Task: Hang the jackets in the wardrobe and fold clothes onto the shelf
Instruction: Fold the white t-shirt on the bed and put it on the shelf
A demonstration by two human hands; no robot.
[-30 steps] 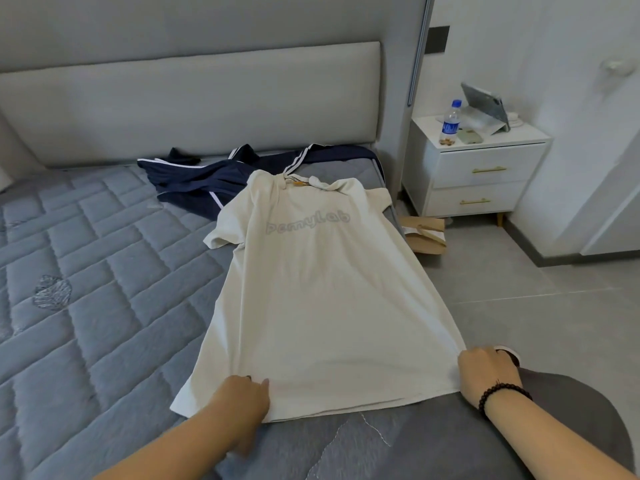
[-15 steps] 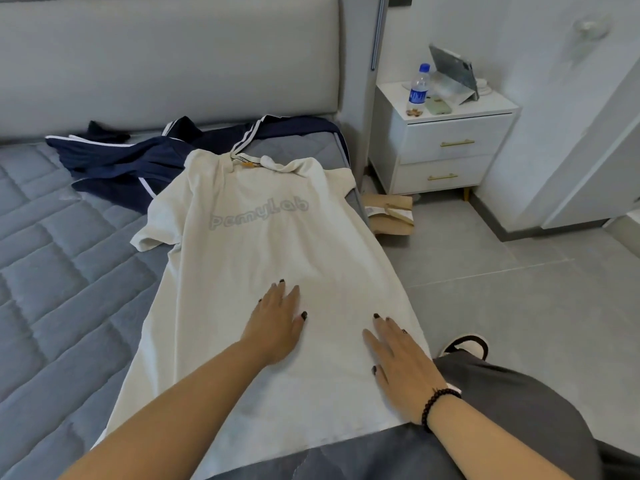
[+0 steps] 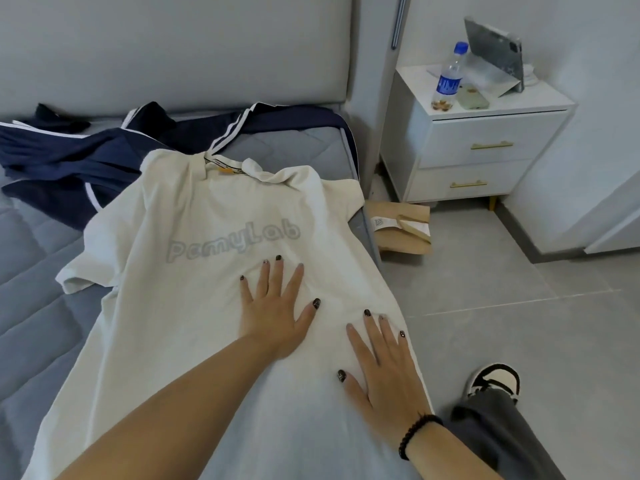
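Lying spread out on the bed (image 3: 41, 306), the white shirt (image 3: 194, 306) has both hands flat on it: the left hand (image 3: 273, 313) just below the printed lettering, the right hand (image 3: 384, 368) near the shirt's bed-edge side, fingers straight and spread, grasping nothing. Beyond the shirt's collar lies a dark blue jacket (image 3: 86, 157) with white stripes, by the headboard (image 3: 173, 50).

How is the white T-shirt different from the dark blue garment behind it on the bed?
The white T-shirt lies spread flat, with grey lettering; the dark blue garment lies crumpled, with white stripes. Both hands, left hand and right hand, press flat on the T-shirt; nothing touches the blue garment. Both lie on the bed.
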